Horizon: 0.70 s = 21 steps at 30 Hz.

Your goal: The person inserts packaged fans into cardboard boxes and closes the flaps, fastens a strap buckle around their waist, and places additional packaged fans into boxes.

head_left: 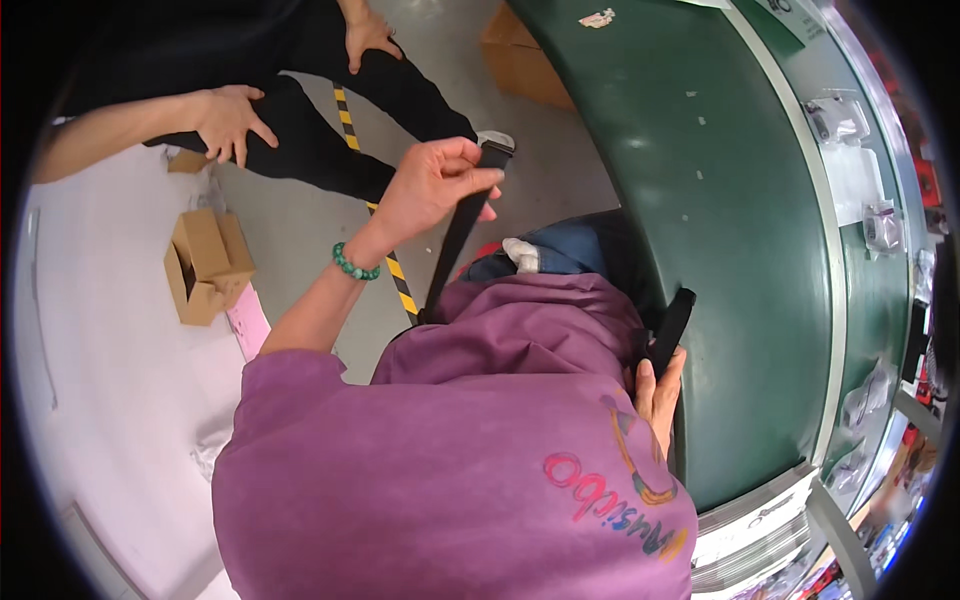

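Observation:
My left hand [435, 185], with a green bead bracelet on its wrist, is raised in front of me and grips the upper end of a flat black strap [455, 245]. The strap runs down from that hand to my waist, over my purple shirt [480, 420]. My right hand [658, 395] is low at my right side, against the edge of the green belt, and holds the strap's other black end [672, 322], which sticks up from the fingers. How the strap passes behind me is hidden.
A wide green conveyor belt [720, 200] curves along my right, with clear bags [850, 150] of small parts on its far rim. Another person in black trousers [320, 140] sits ahead, hands on the knees. A cardboard box [205, 265] lies on the floor at left, another [520, 55] ahead.

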### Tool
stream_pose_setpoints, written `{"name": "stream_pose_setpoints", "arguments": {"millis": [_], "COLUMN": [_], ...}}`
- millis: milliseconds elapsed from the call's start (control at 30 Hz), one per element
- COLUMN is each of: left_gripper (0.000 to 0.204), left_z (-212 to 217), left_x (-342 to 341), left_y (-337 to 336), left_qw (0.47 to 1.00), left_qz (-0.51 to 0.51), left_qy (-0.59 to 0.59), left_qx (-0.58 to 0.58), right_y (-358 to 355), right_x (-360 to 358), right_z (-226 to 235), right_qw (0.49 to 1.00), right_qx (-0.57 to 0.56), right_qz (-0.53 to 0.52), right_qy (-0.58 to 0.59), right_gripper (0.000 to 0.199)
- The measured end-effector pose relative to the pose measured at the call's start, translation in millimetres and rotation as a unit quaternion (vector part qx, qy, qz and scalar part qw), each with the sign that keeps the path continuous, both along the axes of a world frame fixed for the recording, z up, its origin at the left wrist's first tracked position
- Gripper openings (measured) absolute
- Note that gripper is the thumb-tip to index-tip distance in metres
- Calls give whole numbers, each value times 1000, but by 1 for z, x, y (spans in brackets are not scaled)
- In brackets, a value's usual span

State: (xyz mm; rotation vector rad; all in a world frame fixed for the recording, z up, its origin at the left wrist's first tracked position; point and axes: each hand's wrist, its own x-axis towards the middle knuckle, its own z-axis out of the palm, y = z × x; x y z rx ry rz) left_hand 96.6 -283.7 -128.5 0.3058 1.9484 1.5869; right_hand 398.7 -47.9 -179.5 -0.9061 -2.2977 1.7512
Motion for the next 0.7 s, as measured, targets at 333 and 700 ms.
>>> {"name": "stream_pose_setpoints", "arguments": {"millis": [333, 700], "left_gripper": [15, 22], "left_z": [-4, -16], "left_x": [37, 48], "left_y": [52, 75], "left_qw": [951, 868], "left_qz": [-179, -426], "left_qy": [-251, -243], "left_qx": [27, -73], "right_y": [-21, -24], "right_x": [-38, -31], "right_z": [15, 20], "right_qw": [995, 984], "right_qx": [-83, 81], "right_qz": [-42, -110], "right_qy": [33, 115], "right_gripper": [16, 28]}}
